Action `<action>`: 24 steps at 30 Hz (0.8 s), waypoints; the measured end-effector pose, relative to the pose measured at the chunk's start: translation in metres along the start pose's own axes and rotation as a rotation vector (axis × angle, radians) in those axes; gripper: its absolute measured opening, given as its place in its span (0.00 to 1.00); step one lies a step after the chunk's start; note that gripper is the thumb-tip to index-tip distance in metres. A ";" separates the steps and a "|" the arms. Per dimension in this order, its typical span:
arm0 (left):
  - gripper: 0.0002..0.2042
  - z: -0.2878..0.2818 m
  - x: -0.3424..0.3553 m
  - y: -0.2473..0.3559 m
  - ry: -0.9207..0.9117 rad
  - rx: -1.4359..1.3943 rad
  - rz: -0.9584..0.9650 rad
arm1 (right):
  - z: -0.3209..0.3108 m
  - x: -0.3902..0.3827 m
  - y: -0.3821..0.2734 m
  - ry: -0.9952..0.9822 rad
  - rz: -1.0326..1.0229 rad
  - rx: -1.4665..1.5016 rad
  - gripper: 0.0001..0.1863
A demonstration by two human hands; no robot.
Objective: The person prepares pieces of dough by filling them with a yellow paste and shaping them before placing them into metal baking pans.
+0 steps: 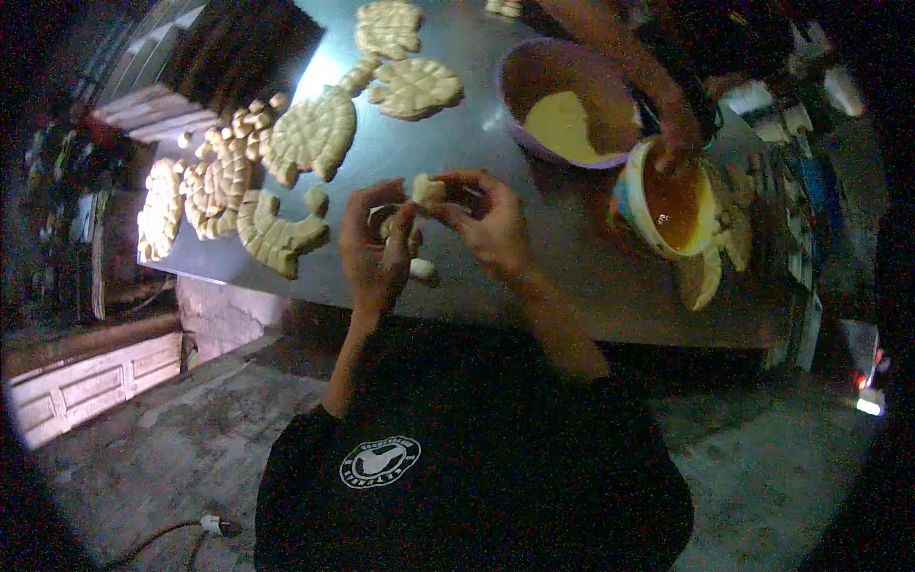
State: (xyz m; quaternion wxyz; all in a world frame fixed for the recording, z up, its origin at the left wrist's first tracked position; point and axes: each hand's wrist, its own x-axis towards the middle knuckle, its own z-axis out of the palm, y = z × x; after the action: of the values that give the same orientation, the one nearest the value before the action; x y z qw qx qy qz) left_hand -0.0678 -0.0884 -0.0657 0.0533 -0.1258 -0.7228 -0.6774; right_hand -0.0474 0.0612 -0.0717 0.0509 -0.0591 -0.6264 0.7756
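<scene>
So there's this small, pale, rounded lump of dough (425, 190) right in the middle, up off the table between the two hands. The right hand (488, 217) is half curled, with its thumb and fingertips pinched on the lump's right side. The left hand (375, 246) is curled in too, thumb and index at the other side of it, and something pale shows inside its cupped fingers, though I can't tell if that's more dough.

Just below the left hand, another small, whitish, oblong dough piece (423, 273) sits on a shiny grey metal table (457, 143). Left of the hands is a crescent-shaped, pale, segmented dough piece (276, 231), and just above it a big round, segmented dough shape (313, 136). More pale dough figures lie along the far left end, with a bunch of little dough balls (251, 122) beside them.

Past the right hand there's a round purple bowl (530, 72) with pale yellow stuff in it. Next to that, a co-worker's hand (679, 138) reaches into a white bowl (640, 204) of orange-red liquid; its fingertips are too dim to make out. A couple of flat, yellowish dough shapes (701, 277) lie by that bowl.
</scene>
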 end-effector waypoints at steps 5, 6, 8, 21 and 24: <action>0.03 0.096 -0.036 0.044 -0.124 -0.066 0.056 | -0.073 -0.078 -0.047 0.164 -0.305 -0.314 0.18; 0.09 0.114 -0.043 0.062 -0.165 -0.134 -0.049 | -0.087 -0.089 -0.052 0.231 -0.295 -0.207 0.18; 0.16 0.142 -0.055 0.069 -0.224 -0.163 0.154 | -0.108 -0.110 -0.064 0.356 -0.278 0.017 0.17; 0.32 0.216 -0.070 0.056 -0.401 -0.573 0.495 | -0.134 -0.133 -0.088 0.206 -0.151 0.358 0.24; 0.39 0.223 -0.041 0.046 -0.388 -0.659 0.301 | -0.149 -0.097 -0.097 0.121 -0.075 0.541 0.25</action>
State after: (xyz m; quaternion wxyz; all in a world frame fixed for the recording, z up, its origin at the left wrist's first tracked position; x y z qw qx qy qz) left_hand 0.0042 0.1303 -0.0481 -0.0284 -0.3659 -0.4372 -0.8211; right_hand 0.0722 0.2102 -0.0056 0.1307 -0.0662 -0.3942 0.9073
